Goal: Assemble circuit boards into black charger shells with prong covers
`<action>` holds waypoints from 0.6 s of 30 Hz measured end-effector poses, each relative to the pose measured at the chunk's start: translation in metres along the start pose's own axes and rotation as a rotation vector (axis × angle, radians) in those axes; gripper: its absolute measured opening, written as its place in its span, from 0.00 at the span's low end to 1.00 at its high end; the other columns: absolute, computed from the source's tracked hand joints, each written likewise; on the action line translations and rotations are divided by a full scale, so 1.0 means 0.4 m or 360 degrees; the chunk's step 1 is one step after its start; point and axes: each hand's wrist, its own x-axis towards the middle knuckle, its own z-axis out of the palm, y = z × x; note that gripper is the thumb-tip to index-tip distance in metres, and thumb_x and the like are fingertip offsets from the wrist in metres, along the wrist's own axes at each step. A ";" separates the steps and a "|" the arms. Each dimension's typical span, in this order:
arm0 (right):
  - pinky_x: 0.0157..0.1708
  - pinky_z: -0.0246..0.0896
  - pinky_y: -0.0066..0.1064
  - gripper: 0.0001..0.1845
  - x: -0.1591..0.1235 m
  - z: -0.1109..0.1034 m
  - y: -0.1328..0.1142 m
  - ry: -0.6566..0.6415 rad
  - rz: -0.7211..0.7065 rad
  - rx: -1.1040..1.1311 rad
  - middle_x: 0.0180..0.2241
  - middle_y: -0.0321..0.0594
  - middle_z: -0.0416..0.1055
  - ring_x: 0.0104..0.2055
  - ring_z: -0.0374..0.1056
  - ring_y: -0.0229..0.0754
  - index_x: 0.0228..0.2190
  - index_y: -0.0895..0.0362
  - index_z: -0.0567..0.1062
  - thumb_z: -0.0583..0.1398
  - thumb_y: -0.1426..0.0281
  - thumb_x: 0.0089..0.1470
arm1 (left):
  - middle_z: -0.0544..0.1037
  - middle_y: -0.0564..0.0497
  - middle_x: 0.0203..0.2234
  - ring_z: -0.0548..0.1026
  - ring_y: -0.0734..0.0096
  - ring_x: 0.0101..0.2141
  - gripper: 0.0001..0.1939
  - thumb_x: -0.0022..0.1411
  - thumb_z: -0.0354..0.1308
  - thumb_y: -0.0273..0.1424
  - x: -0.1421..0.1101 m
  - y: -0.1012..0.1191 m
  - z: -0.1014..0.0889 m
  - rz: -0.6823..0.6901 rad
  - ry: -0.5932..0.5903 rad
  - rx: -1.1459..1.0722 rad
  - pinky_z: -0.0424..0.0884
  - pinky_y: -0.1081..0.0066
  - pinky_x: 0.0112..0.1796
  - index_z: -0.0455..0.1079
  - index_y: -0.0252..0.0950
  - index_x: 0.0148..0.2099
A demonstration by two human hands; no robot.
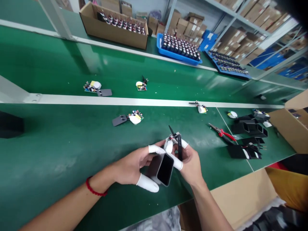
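Observation:
My left hand (pixel 141 163), with white finger cots on thumb and finger, grips a black rectangular housing (pixel 154 170) whose open end faces me. Close beside it, my right hand (pixel 190 160) pinches a small circuit board assembly (pixel 169 145) with a white wrapped part. A dark flat end plate (pixel 179 147) stands on edge at the board, also in the right hand's fingers. The right thumb is near the housing's rim; whether it touches cannot be made out. Left of the hands, another circuit board (pixel 136 118) lies joined to a grey plate (pixel 119 120).
Red-handled pliers (pixel 222 132) lie to the right, near several black housings (pixel 250 126). A white rail (pixel 120 100) crosses the green bench (pixel 60 144). Behind stand a cardboard box (pixel 113 33) and a blue tray (pixel 179 58) of parts. A person's yellow sleeve (pixel 288 189) shows at right.

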 end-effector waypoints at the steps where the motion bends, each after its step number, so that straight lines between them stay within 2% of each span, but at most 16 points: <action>1: 0.24 0.55 0.26 0.20 -0.002 -0.005 0.002 0.0048 -0.0005 0.0044 0.28 0.33 0.71 0.25 0.60 0.34 0.34 0.55 0.76 0.74 0.70 0.36 | 0.56 0.41 0.68 0.70 0.49 0.58 0.40 0.38 0.78 0.27 0.000 -0.003 0.001 -0.0034 0.0062 0.0066 0.66 0.54 0.57 0.68 0.40 0.55; 3: 0.18 0.53 0.25 0.21 -0.007 -0.021 0.003 0.0124 -0.0008 0.0202 0.31 0.37 0.74 0.22 0.60 0.33 0.39 0.54 0.77 0.71 0.63 0.42 | 0.52 0.41 0.69 0.72 0.52 0.56 0.38 0.41 0.76 0.27 0.000 -0.013 0.004 -0.0011 0.0250 0.0212 0.67 0.56 0.56 0.67 0.40 0.55; 4: 0.15 0.49 0.24 0.20 -0.009 -0.031 0.002 0.0144 0.0004 0.0319 0.31 0.38 0.74 0.20 0.59 0.32 0.38 0.54 0.78 0.70 0.61 0.43 | 0.55 0.40 0.67 0.73 0.54 0.55 0.35 0.43 0.74 0.27 0.001 -0.018 0.005 0.0046 0.0350 0.0296 0.68 0.57 0.55 0.67 0.39 0.54; 7: 0.08 0.39 0.23 0.13 -0.017 -0.057 0.003 0.0177 0.0073 0.0680 0.29 0.40 0.75 0.14 0.54 0.30 0.30 0.55 0.79 0.69 0.61 0.44 | 0.72 0.44 0.50 0.75 0.59 0.48 0.28 0.49 0.68 0.27 0.006 -0.036 0.011 0.0211 0.0600 0.0574 0.72 0.61 0.50 0.64 0.38 0.52; 9: 0.07 0.39 0.22 0.10 -0.022 -0.065 0.008 0.0204 0.0101 0.0759 0.28 0.39 0.76 0.12 0.52 0.27 0.27 0.55 0.79 0.70 0.62 0.44 | 0.73 0.49 0.40 0.76 0.63 0.40 0.27 0.50 0.67 0.29 0.011 -0.050 0.015 0.0194 0.0727 0.0804 0.74 0.62 0.43 0.60 0.39 0.50; 11: 0.07 0.40 0.21 0.11 -0.025 -0.064 0.013 0.0222 0.0105 0.0748 0.28 0.37 0.77 0.11 0.50 0.25 0.29 0.54 0.79 0.71 0.62 0.44 | 0.71 0.50 0.39 0.75 0.63 0.36 0.30 0.47 0.70 0.32 0.018 -0.065 0.017 0.0156 0.0859 0.1047 0.74 0.61 0.39 0.58 0.39 0.48; 13: 0.08 0.42 0.20 0.13 -0.026 -0.057 0.014 0.0221 0.0104 0.0732 0.28 0.36 0.77 0.10 0.50 0.24 0.30 0.54 0.80 0.72 0.62 0.43 | 0.70 0.48 0.41 0.74 0.60 0.38 0.34 0.44 0.73 0.34 0.026 -0.079 0.016 0.0161 0.0975 0.1208 0.73 0.58 0.42 0.56 0.39 0.48; 15: 0.07 0.42 0.20 0.14 -0.027 -0.049 0.011 0.0197 0.0107 0.0722 0.26 0.36 0.76 0.10 0.49 0.25 0.30 0.54 0.80 0.72 0.60 0.43 | 0.68 0.48 0.43 0.74 0.59 0.40 0.33 0.50 0.71 0.34 0.033 -0.088 0.013 0.0182 0.0984 0.1295 0.72 0.55 0.46 0.56 0.40 0.53; 18: 0.06 0.38 0.20 0.15 -0.030 -0.040 0.001 0.0146 0.0101 0.0713 0.25 0.37 0.76 0.10 0.49 0.26 0.31 0.54 0.80 0.73 0.61 0.42 | 0.67 0.45 0.46 0.73 0.59 0.43 0.24 0.65 0.57 0.34 0.031 -0.084 0.014 0.0163 0.0803 0.1459 0.71 0.55 0.49 0.56 0.40 0.60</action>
